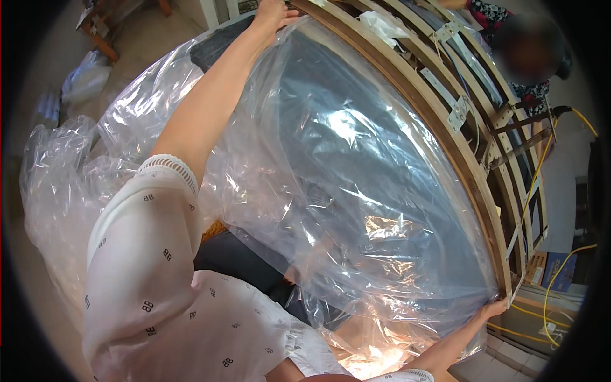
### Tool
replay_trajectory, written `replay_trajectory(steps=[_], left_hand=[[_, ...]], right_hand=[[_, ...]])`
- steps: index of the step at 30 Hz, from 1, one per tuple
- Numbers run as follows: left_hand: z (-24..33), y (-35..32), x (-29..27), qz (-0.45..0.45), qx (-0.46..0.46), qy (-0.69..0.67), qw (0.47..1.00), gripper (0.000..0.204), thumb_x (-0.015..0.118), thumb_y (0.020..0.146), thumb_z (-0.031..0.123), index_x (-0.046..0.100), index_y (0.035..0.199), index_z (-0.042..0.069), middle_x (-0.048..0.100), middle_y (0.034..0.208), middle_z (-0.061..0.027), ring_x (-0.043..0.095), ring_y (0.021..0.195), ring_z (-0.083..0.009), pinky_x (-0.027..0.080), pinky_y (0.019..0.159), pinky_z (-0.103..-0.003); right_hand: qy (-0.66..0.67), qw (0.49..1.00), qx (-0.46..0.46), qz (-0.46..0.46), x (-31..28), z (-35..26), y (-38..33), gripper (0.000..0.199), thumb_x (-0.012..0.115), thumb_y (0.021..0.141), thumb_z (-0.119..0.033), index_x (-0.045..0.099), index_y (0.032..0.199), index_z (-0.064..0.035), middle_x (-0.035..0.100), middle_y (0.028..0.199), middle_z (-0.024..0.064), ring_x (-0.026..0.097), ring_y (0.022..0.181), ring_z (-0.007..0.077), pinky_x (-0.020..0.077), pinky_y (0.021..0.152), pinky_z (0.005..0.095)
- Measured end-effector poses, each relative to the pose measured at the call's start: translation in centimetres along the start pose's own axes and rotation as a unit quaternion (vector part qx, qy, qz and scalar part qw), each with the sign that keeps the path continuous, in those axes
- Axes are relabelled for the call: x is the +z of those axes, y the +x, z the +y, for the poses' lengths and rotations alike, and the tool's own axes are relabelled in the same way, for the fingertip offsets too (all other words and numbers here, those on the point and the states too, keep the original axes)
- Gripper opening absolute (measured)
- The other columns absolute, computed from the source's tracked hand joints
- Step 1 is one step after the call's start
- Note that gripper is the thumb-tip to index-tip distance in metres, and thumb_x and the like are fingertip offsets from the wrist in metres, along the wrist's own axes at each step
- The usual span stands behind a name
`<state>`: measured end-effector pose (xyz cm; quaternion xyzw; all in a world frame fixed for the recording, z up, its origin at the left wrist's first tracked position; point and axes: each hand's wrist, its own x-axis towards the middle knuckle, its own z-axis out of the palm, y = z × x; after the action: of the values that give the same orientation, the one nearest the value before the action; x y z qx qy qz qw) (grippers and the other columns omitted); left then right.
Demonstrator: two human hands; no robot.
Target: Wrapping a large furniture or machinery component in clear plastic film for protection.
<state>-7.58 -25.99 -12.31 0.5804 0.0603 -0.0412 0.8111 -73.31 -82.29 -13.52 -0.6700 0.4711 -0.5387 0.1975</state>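
Observation:
A large piece of furniture with a curved wooden frame [445, 137] stands tilted in front of me, its slatted underside to the right. Clear plastic sheeting [245, 184] covers its blue-grey side and billows out loosely to the left. My left arm stretches to the far end, where my left hand [272, 18] is closed on the sheeting at the frame's upper corner. Down at the near right corner my right hand [493, 310] is closed on the sheeting's edge against the wood. The fingertips of both hands are partly hidden.
Metal brackets [457, 114] are fixed to the wooden slats. Another person [490, 16] in a patterned top is beyond the frame. Yellow cables [546, 299] run at the right, near a blue box [560, 270]. A wooden stand [102, 38] and crumpled plastic [86, 79] lie at the far left.

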Motion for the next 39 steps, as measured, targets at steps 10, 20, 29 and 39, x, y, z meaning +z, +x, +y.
replay_trajectory(steps=[10,20,29,39], left_hand=[[-1.5,2.9,-2.1,0.125,0.273,0.514,0.803,0.033,0.047,0.085,0.032,0.058,0.083,0.002,0.062,0.085,-0.0109,0.058,0.083,-0.0234,0.042,0.072,-0.034],[5.8,-7.5,-6.2,-0.102,0.248,0.159,0.95,0.026,0.048,0.089,0.029,0.052,0.078,0.006,0.047,0.067,0.0032,0.036,0.053,-0.0039,0.029,0.046,-0.021],[8.6,-13.9,-9.8,-0.151,0.289,0.116,0.938,0.022,0.053,0.088,0.027,0.053,0.081,0.006,0.047,0.065,0.0042,0.039,0.054,-0.0026,0.033,0.047,-0.019],[9.4,-14.7,-11.9,-0.18,0.299,0.046,0.936,0.02,0.056,0.088,0.025,0.055,0.085,0.005,0.046,0.066,0.0051,0.04,0.055,-0.0021,0.032,0.048,-0.018]], right_hand=[[0.001,0.998,0.053,-0.033,0.2,-0.2,-0.1,0.038,0.042,0.089,-0.033,0.058,0.085,0.0014,0.047,0.073,0.0027,0.04,0.062,0.0126,0.0302,0.052,0.026],[-0.39,0.89,-0.21,-0.112,-4.8,-7.9,-9.9,0.046,0.041,0.092,-0.032,0.046,0.116,0.0065,0.046,0.117,0.0247,0.043,0.108,0.0381,0.0347,0.09,0.0441],[-0.37,0.88,-0.277,-0.106,-7.4,-5.6,-13.5,0.045,0.043,0.092,-0.03,0.045,0.117,0.007,0.046,0.116,0.026,0.043,0.108,0.0395,0.034,0.092,0.0431],[-0.366,0.885,-0.238,-0.161,-6.8,-5.2,-13.5,0.041,0.043,0.091,-0.025,0.046,0.118,0.006,0.047,0.115,0.0261,0.043,0.107,0.04,0.0327,0.094,0.0431]])
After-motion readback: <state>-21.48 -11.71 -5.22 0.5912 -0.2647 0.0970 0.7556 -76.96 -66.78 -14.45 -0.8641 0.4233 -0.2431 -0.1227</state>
